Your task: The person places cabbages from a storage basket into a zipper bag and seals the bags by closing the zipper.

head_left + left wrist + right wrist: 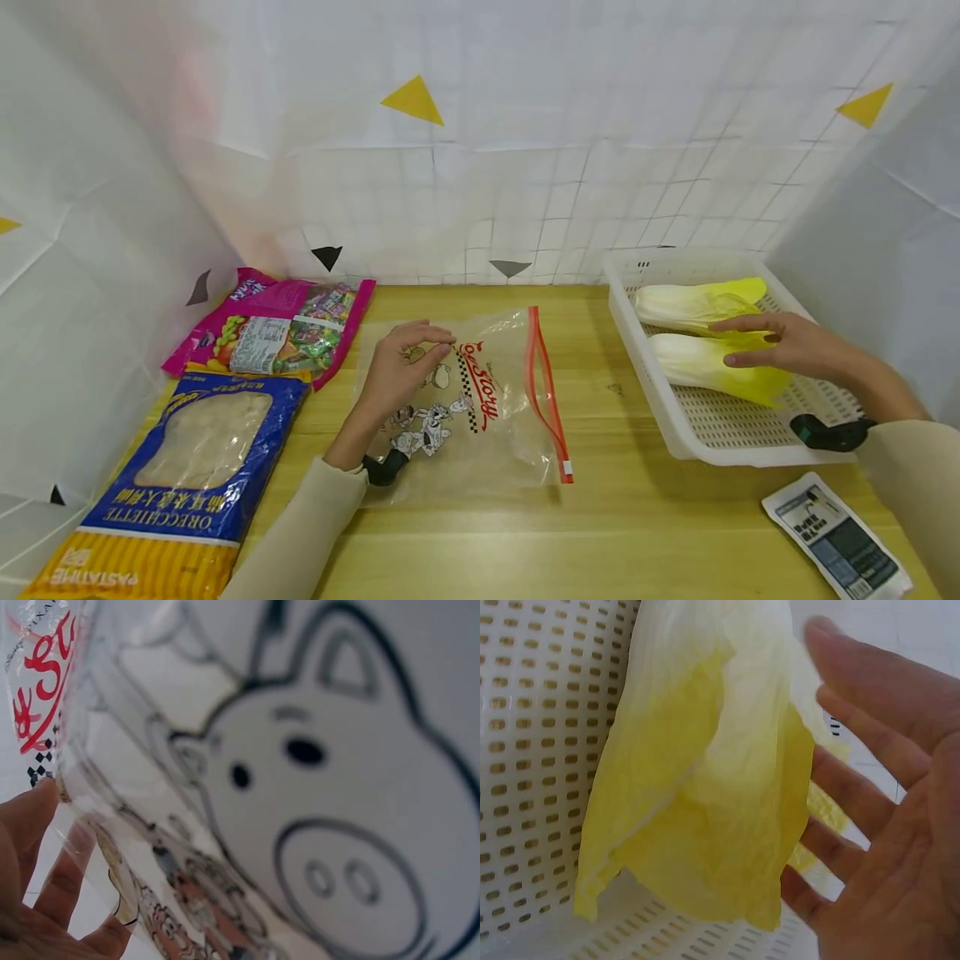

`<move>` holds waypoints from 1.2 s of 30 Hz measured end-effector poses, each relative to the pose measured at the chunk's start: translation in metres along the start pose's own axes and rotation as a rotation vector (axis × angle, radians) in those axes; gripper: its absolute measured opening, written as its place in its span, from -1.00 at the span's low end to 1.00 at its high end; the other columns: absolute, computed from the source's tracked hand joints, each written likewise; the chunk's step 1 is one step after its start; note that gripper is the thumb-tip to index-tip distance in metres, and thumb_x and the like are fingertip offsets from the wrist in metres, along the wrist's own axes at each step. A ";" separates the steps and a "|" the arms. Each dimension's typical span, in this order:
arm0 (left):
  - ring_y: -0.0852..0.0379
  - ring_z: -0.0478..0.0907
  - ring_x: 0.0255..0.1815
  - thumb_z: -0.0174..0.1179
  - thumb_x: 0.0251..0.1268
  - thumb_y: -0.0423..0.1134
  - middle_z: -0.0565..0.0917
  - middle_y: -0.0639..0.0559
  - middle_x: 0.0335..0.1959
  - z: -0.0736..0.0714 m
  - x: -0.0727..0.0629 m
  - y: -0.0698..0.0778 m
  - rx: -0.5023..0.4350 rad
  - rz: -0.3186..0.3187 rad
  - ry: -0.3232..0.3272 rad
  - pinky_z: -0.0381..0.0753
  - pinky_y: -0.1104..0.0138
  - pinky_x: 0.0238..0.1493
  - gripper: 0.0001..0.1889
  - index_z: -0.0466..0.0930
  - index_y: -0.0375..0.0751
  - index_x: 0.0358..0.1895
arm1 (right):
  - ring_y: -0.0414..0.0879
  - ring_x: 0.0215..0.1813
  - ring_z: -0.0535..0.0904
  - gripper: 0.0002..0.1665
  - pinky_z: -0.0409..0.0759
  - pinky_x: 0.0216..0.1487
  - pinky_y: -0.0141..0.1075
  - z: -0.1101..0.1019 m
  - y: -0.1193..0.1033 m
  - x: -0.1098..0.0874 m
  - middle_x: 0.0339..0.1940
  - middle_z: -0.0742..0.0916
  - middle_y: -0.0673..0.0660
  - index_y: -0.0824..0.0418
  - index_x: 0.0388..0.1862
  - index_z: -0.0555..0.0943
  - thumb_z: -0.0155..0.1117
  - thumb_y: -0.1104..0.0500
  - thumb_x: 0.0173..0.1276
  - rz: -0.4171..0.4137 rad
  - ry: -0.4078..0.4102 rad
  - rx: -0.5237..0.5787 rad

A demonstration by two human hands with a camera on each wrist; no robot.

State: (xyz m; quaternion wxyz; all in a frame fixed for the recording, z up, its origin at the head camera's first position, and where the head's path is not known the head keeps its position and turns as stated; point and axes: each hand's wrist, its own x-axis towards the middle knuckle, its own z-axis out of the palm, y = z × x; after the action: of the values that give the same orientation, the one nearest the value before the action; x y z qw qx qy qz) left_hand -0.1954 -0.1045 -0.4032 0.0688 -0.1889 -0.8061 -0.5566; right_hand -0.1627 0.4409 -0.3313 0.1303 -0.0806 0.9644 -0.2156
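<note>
My left hand [405,367] is over a clear zip bag [510,442] with Toy Story print and a red slider zip. Its fingers are loosely bent; in the left wrist view the thumb tip [41,799] touches the printed film. At the right stands a white plastic basket [675,437] with two baby napa cabbages, the back one [671,304] and the front one [693,367]. My right hand [802,346] reaches over their leafy ends, thumb and fingers apart. In the right wrist view a cabbage [705,750] lies between the spread thumb and fingers, not gripped.
A pink candy bag [258,329] lies at the back left, touching a blue and yellow orecchiette pasta bag [180,483]. In front of the basket is a small white and dark packet [836,537]. White sheeted walls [525,192] enclose the wooden table [465,542].
</note>
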 end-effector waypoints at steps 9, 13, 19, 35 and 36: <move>-0.12 0.36 0.52 0.31 0.41 -0.16 0.76 0.01 0.08 -0.002 0.000 0.000 -0.004 -0.008 -0.005 0.19 -0.18 0.55 -0.84 0.81 0.00 -0.06 | 0.58 0.43 0.27 -0.15 0.43 0.12 0.45 0.001 0.014 0.001 0.50 0.38 0.52 0.20 0.54 0.36 0.41 -0.07 0.37 -0.026 -0.069 -0.030; -0.12 0.36 0.52 0.31 0.42 -0.17 0.76 0.02 0.08 -0.003 0.000 0.000 0.002 -0.003 -0.004 0.20 -0.18 0.54 -0.85 0.81 0.02 -0.06 | 0.59 0.41 0.29 -0.17 0.43 0.14 0.45 0.001 0.019 0.004 0.47 0.40 0.55 0.26 0.52 0.37 0.41 -0.03 0.37 -0.039 -0.056 -0.033; -0.15 0.37 0.51 0.30 0.42 -0.18 0.76 0.03 0.07 -0.004 -0.001 0.000 -0.006 0.007 -0.021 0.22 -0.15 0.54 -0.85 0.80 0.01 -0.05 | 0.64 0.39 0.29 -0.16 0.46 0.10 0.43 0.002 0.028 0.004 0.47 0.38 0.58 0.25 0.54 0.35 0.38 -0.06 0.41 -0.010 -0.077 -0.032; -0.11 0.39 0.49 0.29 0.43 -0.15 0.77 0.08 0.06 -0.007 0.000 -0.001 0.026 0.005 -0.019 0.26 -0.14 0.52 -0.84 0.80 0.05 -0.04 | 0.40 0.33 0.46 -0.38 0.54 0.11 0.31 -0.002 0.031 0.005 0.39 0.49 0.54 0.23 0.38 0.52 0.34 -0.04 0.46 0.010 0.046 -0.026; -0.11 0.39 0.49 0.29 0.43 -0.15 0.77 0.07 0.06 -0.007 0.000 -0.001 0.026 0.008 -0.017 0.26 -0.14 0.52 -0.84 0.80 0.05 -0.03 | 0.20 0.29 0.53 -0.41 0.58 0.09 0.23 -0.002 0.031 0.006 0.38 0.51 0.52 0.22 0.35 0.53 0.33 -0.03 0.46 0.006 0.060 -0.029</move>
State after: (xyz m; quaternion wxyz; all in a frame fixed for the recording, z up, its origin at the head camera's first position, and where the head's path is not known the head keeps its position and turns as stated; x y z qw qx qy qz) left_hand -0.1964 -0.1116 -0.4011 0.0667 -0.1959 -0.8131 -0.5441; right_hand -0.1718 0.4686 -0.3444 0.1008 -0.0728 0.9711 -0.2037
